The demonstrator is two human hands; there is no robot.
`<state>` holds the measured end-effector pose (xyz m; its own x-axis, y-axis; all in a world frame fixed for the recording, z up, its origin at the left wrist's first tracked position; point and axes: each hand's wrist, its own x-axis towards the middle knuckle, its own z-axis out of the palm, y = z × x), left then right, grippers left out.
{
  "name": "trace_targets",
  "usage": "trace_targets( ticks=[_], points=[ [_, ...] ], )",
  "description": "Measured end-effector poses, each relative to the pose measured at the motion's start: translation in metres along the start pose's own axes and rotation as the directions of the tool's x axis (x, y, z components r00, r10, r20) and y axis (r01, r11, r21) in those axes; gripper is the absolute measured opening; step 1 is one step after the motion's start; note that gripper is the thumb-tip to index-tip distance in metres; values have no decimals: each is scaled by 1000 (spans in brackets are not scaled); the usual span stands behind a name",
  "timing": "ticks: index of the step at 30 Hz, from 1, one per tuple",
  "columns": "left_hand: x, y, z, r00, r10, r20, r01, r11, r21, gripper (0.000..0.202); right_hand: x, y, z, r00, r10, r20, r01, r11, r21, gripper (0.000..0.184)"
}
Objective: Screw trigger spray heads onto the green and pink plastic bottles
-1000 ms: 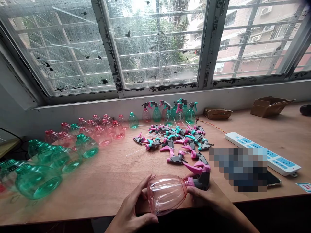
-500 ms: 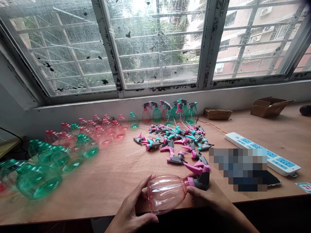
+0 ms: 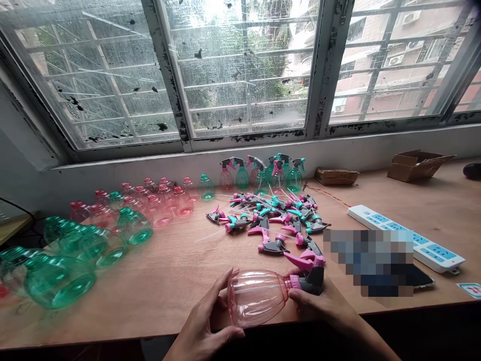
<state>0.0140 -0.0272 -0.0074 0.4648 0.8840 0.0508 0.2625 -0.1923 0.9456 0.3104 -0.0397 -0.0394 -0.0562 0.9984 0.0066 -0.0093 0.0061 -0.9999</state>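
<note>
A clear pink spray bottle [image 3: 257, 298] lies sideways in the air over the table's front edge, its base to the left. My left hand [image 3: 205, 316] is wrapped round the base end, thumb below and fingers above. At the neck, my right hand [image 3: 319, 301] grips by the pink collar, thumb in front; its other fingers are mostly hidden. On that neck sits a grey spray head [image 3: 313, 278] with a pink trigger [image 3: 298, 260]. Beyond the bottle lies a heap of loose spray heads [image 3: 276, 215] in grey, pink and teal, with thin tubes.
Pink bottles [image 3: 182, 201] and green bottles [image 3: 60, 283] without heads stand at the left. Several bottles with heads [image 3: 242, 175] line the wall under the window. On the right are a white power strip [image 3: 406, 238], a phone [image 3: 417, 276] and an open cardboard box [image 3: 417, 168].
The pink bottle has rolled slightly about its length, and its base end has risen a little. My left fingers have shifted slightly; my right hand stays at the neck.
</note>
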Motion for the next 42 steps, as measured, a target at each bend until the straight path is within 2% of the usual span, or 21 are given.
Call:
trace_targets(
  ticks=[14,38,42],
  points=[
    [-2,-5,-1,999,38,11,-39,998,43,88,-1,-1,1,998,-27,-57,26,999,-19,42],
    [-2,-7,0,999,33,-3,-34,999,-10,91,-1,0,-1,1000,-22,14,22,1000,-14,43],
    [0,-9,-2,999,35,24,-35,999,-19,93,-1,-2,-1,1000,-15,19,15,1000,-20,39]
  ],
)
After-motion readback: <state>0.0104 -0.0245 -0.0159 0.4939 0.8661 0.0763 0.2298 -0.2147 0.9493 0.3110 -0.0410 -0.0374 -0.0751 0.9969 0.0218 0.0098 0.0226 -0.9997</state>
